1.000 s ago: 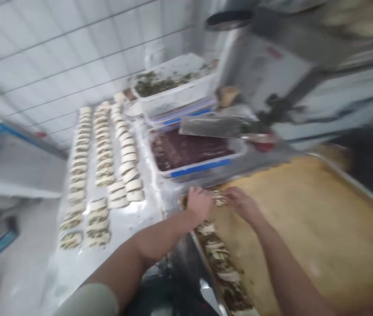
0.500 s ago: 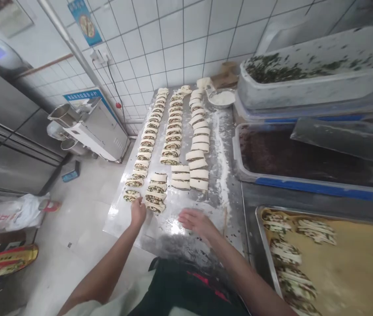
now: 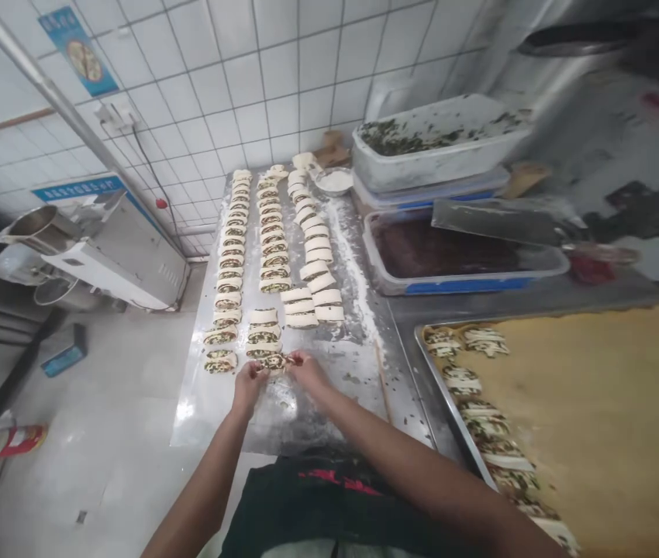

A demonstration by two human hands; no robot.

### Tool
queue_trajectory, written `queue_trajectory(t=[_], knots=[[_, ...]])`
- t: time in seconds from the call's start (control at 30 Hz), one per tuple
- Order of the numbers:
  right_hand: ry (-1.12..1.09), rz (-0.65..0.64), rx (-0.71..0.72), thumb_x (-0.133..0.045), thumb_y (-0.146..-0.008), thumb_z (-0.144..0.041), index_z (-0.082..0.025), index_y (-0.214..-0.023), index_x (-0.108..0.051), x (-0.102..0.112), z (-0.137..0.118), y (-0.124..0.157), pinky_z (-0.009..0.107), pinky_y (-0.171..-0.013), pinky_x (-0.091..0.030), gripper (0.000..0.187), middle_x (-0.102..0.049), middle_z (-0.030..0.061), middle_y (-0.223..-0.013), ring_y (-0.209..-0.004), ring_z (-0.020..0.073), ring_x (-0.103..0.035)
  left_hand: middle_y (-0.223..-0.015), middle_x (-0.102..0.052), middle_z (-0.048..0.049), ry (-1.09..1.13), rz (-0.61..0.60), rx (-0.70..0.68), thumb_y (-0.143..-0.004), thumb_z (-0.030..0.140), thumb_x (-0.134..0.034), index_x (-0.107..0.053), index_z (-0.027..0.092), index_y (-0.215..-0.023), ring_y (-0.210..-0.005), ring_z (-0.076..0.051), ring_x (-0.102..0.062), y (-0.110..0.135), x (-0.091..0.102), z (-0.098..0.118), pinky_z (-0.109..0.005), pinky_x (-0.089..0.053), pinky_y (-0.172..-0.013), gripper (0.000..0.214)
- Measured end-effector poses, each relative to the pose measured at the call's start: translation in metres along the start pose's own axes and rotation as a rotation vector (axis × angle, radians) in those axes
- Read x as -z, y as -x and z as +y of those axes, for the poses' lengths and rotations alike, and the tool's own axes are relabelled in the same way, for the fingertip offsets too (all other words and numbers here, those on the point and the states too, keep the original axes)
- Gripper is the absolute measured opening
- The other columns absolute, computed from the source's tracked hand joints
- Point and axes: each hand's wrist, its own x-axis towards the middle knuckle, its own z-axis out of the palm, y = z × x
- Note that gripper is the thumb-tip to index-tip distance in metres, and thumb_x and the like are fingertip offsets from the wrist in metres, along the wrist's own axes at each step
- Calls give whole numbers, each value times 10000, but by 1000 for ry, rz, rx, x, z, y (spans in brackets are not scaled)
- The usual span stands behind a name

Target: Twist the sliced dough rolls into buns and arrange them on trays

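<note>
Both hands meet at a slice of filled dough roll [image 3: 272, 362] at the near end of the second row. Its left end is pinched by my left hand [image 3: 249, 387], its right end by my right hand [image 3: 308, 370]. The slice shows a green-flecked filling between pale dough layers. Just beyond it lie more cut slices [image 3: 263, 316] of the same row. To the left a single slice [image 3: 220, 360] rests at the end of a long row of slices [image 3: 230, 262]. Paler slices [image 3: 326, 297] lie farther right on the metal table [image 3: 329, 403].
A tray [image 3: 419, 333] lined with yellowish sheeting stands at the right, stretched slices along its left side. Behind it are a tub of dark filling [image 3: 388, 279], a broad blade [image 3: 481, 222] and a tub with green bits [image 3: 388, 167]. Flour [image 3: 358, 279] streaks the table.
My right hand has moved left to the near slice and closed on its end. My left hand has shifted from the left row onto the same slice. The view has turned right.
</note>
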Motion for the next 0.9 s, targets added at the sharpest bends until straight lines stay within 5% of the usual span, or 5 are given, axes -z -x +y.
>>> queue_trajectory(t=[0.2,0.37,0.57,0.77,0.9], knots=[[169,-47,381,-486,-803,-317,-220,-1030,-518,95,-72,46,246,-560,-462,249,-575,-8,-710,-585,128,-540,-964,-619,-60,388,-498,106,-636,443,-675,-578,175,-981,-786,-126,-567,37,-39,53,-241,-439,-680,448],[641,-161,848,-389,-826,-117,-269,-1298,-399,175,-129,113,369,-984,-334,496,-387,62,-1314,-1210,216,-364,-796,-618,-22,450,-850,203,-593,290,-746,-635,169,-839,-687,-100,-539,70,-80,104,-232,-435,-661,296],[712,195,1104,-356,-839,-55,-243,-1250,-457,230,-123,134,300,-857,-443,463,-492,89,-1085,-1024,153,-490,-583,-516,18,67,-984,-125,-679,364,-669,-578,127,-680,-557,-78,-438,111,-137,145,-204,-358,-560,253],[477,501,1146,-448,-828,-99,-224,-1011,-609,274,-116,154,321,-878,-455,274,-533,78,-1150,-1004,157,-542,-683,-584,-11,-110,-1058,-345,-781,381,-542,-622,137,-755,-659,-123,-495,139,-168,168,-236,-374,-649,259],[127,635,864,-531,-770,-149,-197,-887,-633,274,-108,164,300,-743,-500,163,-659,35,-859,-806,157,-612,-862,-636,-43,35,-974,-343,-705,352,-632,-658,162,-852,-880,-184,-554,153,-199,173,-297,-387,-845,241]])
